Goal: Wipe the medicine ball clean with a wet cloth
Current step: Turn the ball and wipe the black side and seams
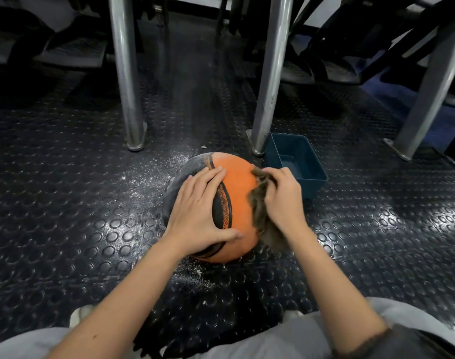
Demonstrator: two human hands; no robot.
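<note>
The ball [238, 187] sits on the studded black floor [66, 203], right in front of the person's knees. It's orange with black stripes, and the far left side is grey with dust.

The left hand [198, 206] lies flat on top, fingers spread and straight, thumb down on the near side, pressing rather than grabbing. The right hand [283, 198] has its fingers curled round a bunched brown cloth [258, 203] and holds it against the ball's right side, with the cloth hanging down toward the floor.

There's white powder [154, 172] scattered on the floor around the ball, mostly to the left and in front.

Just beside the ball on the right rear is a blue tub [314, 187]. I can't tell if they touch. Two metal legs [125, 73] stand behind, the right one next to the tub.
</note>
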